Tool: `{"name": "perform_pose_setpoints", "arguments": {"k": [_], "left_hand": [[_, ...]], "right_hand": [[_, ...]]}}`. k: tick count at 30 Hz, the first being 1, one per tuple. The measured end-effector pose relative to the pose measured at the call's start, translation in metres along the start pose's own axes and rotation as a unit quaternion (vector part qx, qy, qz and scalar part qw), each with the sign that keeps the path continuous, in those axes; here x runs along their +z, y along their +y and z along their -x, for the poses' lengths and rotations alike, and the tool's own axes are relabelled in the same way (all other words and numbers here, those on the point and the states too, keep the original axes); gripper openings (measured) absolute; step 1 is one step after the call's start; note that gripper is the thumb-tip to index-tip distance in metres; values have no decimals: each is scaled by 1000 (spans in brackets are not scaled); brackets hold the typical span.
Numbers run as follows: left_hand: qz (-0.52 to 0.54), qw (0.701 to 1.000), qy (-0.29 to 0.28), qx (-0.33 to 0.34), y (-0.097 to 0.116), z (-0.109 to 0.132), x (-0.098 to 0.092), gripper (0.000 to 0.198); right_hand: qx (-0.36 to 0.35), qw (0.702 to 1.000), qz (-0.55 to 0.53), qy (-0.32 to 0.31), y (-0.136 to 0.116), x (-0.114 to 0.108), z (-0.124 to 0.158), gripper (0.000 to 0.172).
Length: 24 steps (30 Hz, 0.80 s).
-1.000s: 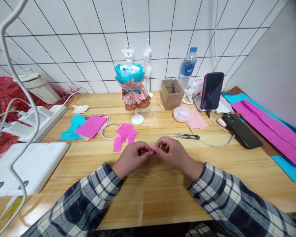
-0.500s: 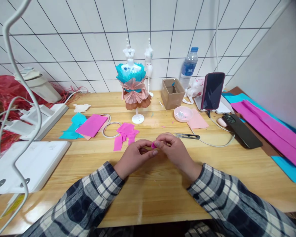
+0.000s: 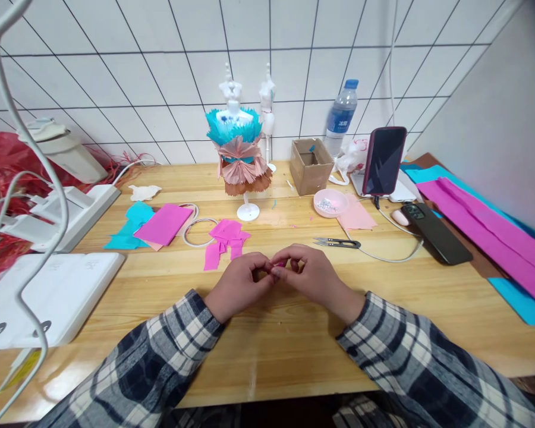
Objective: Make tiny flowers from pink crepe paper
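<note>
Fingertips of my left hand (image 3: pixel 241 280) and my right hand (image 3: pixel 310 274) meet in a pinch above the wooden table. Between them is a small crumpled piece of magenta crepe paper (image 3: pixel 282 264), mostly hidden by the fingers. Left of my hands lie several cut magenta strips (image 3: pixel 225 236). Thread snips (image 3: pixel 339 242) rest just beyond my right hand. Behind stands a small white dress form wearing a paper dress (image 3: pixel 241 148) in turquoise, pale pink and brown.
A second bare dress form (image 3: pixel 267 113), a cardboard box (image 3: pixel 311 169) and a water bottle (image 3: pixel 341 119) stand near the wall. A pink bead dish (image 3: pixel 330 203), phones (image 3: pixel 437 233) and folded crepe paper (image 3: pixel 485 232) sit right. White power strips (image 3: pixel 53 297) and cables are left.
My right fingers have closed further over the magenta piece, so less of it shows. Both hands stay pressed together at nearly the same spot; the view has shifted slightly.
</note>
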State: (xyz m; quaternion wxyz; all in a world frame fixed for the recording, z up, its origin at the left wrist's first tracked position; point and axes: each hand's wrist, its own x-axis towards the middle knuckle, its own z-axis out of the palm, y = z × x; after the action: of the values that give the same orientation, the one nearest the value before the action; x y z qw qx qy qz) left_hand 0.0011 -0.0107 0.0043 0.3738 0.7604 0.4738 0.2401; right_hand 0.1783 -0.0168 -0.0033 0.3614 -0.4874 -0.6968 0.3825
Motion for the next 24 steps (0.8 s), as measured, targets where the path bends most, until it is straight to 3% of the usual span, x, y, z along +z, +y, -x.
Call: {"name": "perform_pose_setpoints", "arguments": {"k": [2,6,12,18,24], "left_hand": [[-1,1000,-7,-8,0,0,-1,18],[22,999,-23,-18,-1,0,-4,16],[17,999,-32,-27,-3,1,-5,18],[-74,997,-10,31,-2,1,-2,13],[-146,986,2,77,-6,2,-6,7]], "right_hand": [[29,999,-17,6,-1,-2,-2,6],[77,995,-65,10,0,-9,-5,8],[84,994,-63,-26,-1,-6,0,37],[50,998,-35,-27,-3,1,1,8],[45,999,-15,-15,1,-6,-2,5]]}}
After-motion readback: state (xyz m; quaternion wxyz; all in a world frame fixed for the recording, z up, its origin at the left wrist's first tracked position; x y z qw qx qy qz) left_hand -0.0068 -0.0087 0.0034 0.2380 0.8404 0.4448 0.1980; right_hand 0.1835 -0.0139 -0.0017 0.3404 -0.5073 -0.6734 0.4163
